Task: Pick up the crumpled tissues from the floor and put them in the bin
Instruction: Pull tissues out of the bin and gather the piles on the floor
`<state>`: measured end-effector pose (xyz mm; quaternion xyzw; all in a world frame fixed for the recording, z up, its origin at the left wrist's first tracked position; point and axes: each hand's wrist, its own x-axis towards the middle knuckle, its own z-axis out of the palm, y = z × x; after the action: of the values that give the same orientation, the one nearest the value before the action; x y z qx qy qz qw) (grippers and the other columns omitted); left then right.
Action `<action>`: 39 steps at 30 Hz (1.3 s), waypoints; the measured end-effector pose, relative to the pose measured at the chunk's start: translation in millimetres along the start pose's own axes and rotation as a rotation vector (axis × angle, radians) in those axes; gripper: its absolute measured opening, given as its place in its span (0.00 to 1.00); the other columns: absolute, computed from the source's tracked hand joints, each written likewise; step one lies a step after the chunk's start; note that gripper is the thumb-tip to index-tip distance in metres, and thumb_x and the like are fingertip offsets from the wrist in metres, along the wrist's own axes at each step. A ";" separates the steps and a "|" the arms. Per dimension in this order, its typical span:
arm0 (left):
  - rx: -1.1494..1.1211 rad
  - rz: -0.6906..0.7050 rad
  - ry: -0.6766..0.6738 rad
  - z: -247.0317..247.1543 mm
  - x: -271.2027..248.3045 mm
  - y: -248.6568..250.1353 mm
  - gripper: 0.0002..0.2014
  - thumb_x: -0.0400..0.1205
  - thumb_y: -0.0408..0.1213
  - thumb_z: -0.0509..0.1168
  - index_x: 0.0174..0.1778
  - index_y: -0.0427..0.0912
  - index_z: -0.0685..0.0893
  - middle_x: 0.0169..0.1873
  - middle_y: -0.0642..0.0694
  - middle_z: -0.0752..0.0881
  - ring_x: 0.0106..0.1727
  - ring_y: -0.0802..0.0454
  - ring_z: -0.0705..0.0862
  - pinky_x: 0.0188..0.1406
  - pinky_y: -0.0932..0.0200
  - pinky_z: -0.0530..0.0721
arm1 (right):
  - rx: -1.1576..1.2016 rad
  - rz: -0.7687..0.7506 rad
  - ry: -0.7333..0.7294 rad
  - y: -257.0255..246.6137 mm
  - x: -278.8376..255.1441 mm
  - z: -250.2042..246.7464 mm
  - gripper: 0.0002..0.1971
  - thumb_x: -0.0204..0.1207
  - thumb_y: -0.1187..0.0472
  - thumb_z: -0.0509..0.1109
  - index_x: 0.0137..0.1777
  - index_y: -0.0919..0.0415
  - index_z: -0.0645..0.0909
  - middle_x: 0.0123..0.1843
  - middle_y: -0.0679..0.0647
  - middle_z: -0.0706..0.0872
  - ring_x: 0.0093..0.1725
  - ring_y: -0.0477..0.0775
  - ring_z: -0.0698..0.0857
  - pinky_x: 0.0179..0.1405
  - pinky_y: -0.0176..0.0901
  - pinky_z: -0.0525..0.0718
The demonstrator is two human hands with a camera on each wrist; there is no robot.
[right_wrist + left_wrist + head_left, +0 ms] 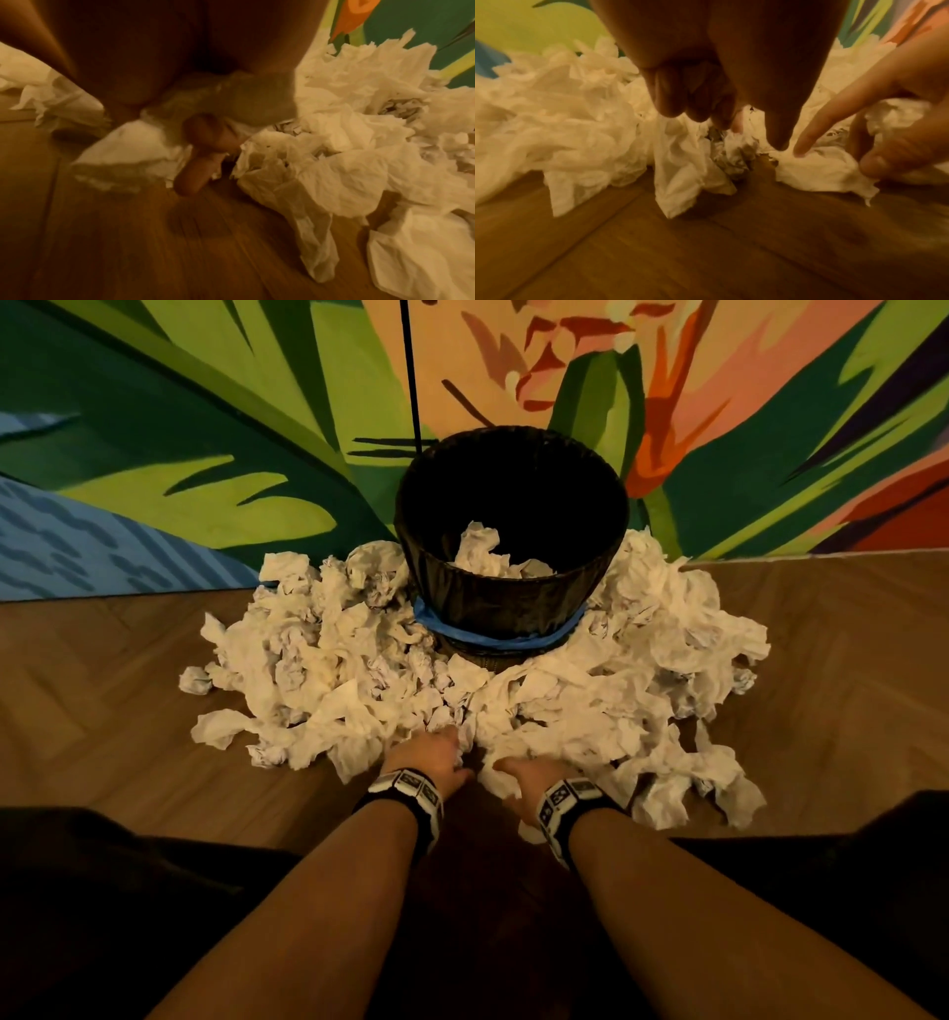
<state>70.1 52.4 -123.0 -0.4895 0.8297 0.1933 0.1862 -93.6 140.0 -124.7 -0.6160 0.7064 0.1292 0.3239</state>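
A dark woven bin [513,600] stands against the wall with a few crumpled tissues [482,552] inside. A big pile of white crumpled tissues [328,660] rings it on the wooden floor. My left hand [436,755] is at the pile's near edge. Its fingers [698,101] curl down onto a crumpled tissue [734,154], with the thumb a little apart. Just to its right, my right hand [513,780] grips a white tissue [133,146], its fingers [205,132] curled round it. Its index finger [816,132] points down onto the tissue.
A painted leaf-and-flower wall [205,428] backs the bin, and a thin black pole [411,372] rises behind its rim. A blue band [493,639] circles the bin low down. Bare wooden floor [102,711] lies left and right of the pile. My dark-clothed knees [128,891] flank my arms.
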 end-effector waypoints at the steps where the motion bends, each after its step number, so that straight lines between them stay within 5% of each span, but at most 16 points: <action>1: -0.013 -0.043 -0.023 3.0 0.1 0.9 0.29 0.79 0.59 0.66 0.71 0.48 0.70 0.63 0.40 0.81 0.63 0.40 0.81 0.59 0.45 0.80 | -0.011 0.005 -0.027 -0.3 0.6 1.0 0.28 0.80 0.53 0.67 0.80 0.44 0.66 0.76 0.57 0.76 0.71 0.63 0.77 0.66 0.50 0.78; 4: 0.009 -0.086 -0.065 8.8 1.5 5.0 0.27 0.81 0.55 0.66 0.73 0.48 0.71 0.65 0.42 0.80 0.65 0.41 0.80 0.57 0.46 0.81 | -0.048 0.018 -0.088 0.5 1.9 -0.7 0.27 0.81 0.60 0.66 0.80 0.47 0.69 0.77 0.57 0.76 0.73 0.61 0.76 0.69 0.51 0.78; 9: -0.048 -0.056 -0.024 8.6 4.8 7.3 0.15 0.83 0.47 0.63 0.66 0.54 0.78 0.60 0.44 0.84 0.61 0.44 0.82 0.55 0.50 0.79 | 0.000 0.048 -0.112 -0.1 5.6 -12.6 0.15 0.81 0.57 0.69 0.67 0.50 0.84 0.70 0.54 0.82 0.67 0.58 0.81 0.67 0.46 0.79; 15: -0.182 0.010 0.077 4.5 3.2 7.8 0.21 0.78 0.52 0.64 0.62 0.44 0.79 0.61 0.40 0.80 0.58 0.40 0.83 0.52 0.50 0.81 | 0.361 0.170 0.098 1.6 -0.8 -9.9 0.05 0.77 0.56 0.70 0.46 0.48 0.87 0.55 0.49 0.88 0.50 0.51 0.84 0.48 0.39 0.81; 21: -0.374 -0.041 0.248 -6.1 -4.9 -2.8 0.13 0.79 0.52 0.65 0.46 0.44 0.78 0.35 0.46 0.80 0.43 0.41 0.85 0.39 0.56 0.79 | 0.574 0.252 0.012 0.7 6.2 -31.6 0.19 0.85 0.59 0.62 0.74 0.64 0.76 0.76 0.61 0.76 0.75 0.61 0.74 0.71 0.44 0.70; 24: -0.560 -0.036 0.234 -7.8 -8.7 -4.9 0.10 0.77 0.45 0.68 0.46 0.49 0.74 0.30 0.49 0.79 0.35 0.45 0.83 0.30 0.61 0.74 | 0.759 0.291 0.076 4.7 4.9 -36.8 0.17 0.84 0.64 0.61 0.71 0.68 0.78 0.73 0.65 0.78 0.72 0.64 0.76 0.71 0.47 0.72; 26: -0.683 0.019 0.196 -8.7 -10.8 -4.5 0.13 0.77 0.42 0.69 0.55 0.55 0.77 0.33 0.55 0.81 0.32 0.52 0.82 0.25 0.68 0.73 | 0.979 0.360 0.152 4.3 3.9 -42.8 0.14 0.81 0.63 0.63 0.62 0.69 0.82 0.66 0.64 0.82 0.64 0.64 0.80 0.68 0.49 0.75; 28: -0.707 0.134 0.145 -10.3 -11.2 -0.9 0.24 0.77 0.43 0.70 0.69 0.63 0.75 0.47 0.59 0.83 0.43 0.59 0.83 0.38 0.77 0.75 | 1.141 0.413 0.225 3.0 3.7 -50.3 0.12 0.78 0.62 0.65 0.57 0.67 0.84 0.56 0.61 0.85 0.55 0.61 0.81 0.62 0.47 0.78; 30: -0.721 0.234 0.096 -12.9 -11.7 5.0 0.31 0.77 0.44 0.72 0.76 0.64 0.72 0.60 0.60 0.79 0.59 0.61 0.79 0.59 0.73 0.72 | 1.271 0.355 0.266 1.1 0.9 -56.6 0.07 0.76 0.67 0.66 0.46 0.66 0.86 0.44 0.58 0.87 0.45 0.58 0.83 0.48 0.40 0.82; 32: -0.730 0.266 0.078 -13.1 -11.1 11.9 0.26 0.77 0.45 0.73 0.72 0.62 0.78 0.61 0.60 0.81 0.62 0.61 0.79 0.65 0.69 0.71 | 1.321 0.255 0.280 -2.1 -2.9 -62.8 0.13 0.74 0.73 0.65 0.30 0.60 0.81 0.29 0.52 0.82 0.34 0.52 0.78 0.30 0.33 0.77; 33: -0.735 0.256 0.085 -14.6 -11.7 15.9 0.18 0.77 0.46 0.73 0.63 0.63 0.83 0.58 0.58 0.85 0.61 0.58 0.82 0.66 0.64 0.75 | 1.312 0.222 0.292 -4.3 -5.1 -65.3 0.14 0.73 0.74 0.65 0.28 0.59 0.79 0.27 0.52 0.79 0.33 0.52 0.77 0.29 0.34 0.75; 35: -0.751 0.230 0.119 -19.6 -12.1 22.1 0.04 0.77 0.48 0.73 0.41 0.61 0.84 0.45 0.54 0.88 0.52 0.51 0.86 0.57 0.58 0.82 | 1.281 0.196 0.335 -8.2 -8.4 -71.3 0.13 0.72 0.74 0.66 0.31 0.57 0.80 0.30 0.52 0.80 0.35 0.52 0.77 0.35 0.38 0.75; 36: -0.750 0.224 0.155 -20.7 -10.9 23.0 0.07 0.78 0.48 0.72 0.36 0.59 0.82 0.40 0.54 0.87 0.47 0.50 0.85 0.50 0.60 0.82 | 1.270 0.192 0.367 -8.8 -8.3 -73.0 0.13 0.73 0.73 0.67 0.32 0.56 0.81 0.32 0.53 0.81 0.37 0.53 0.78 0.39 0.41 0.76; 39: -0.731 0.179 0.256 -26.5 -10.2 19.5 0.09 0.78 0.51 0.71 0.37 0.56 0.78 0.29 0.58 0.79 0.29 0.59 0.77 0.26 0.67 0.71 | 1.260 0.197 0.478 -5.5 -6.1 -76.1 0.10 0.76 0.65 0.70 0.36 0.52 0.85 0.40 0.53 0.87 0.46 0.54 0.83 0.53 0.45 0.81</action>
<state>54.4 55.3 -92.5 -0.4693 0.7621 0.4288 -0.1229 -110.9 99.4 -62.1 -0.2542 0.7517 -0.4176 0.4427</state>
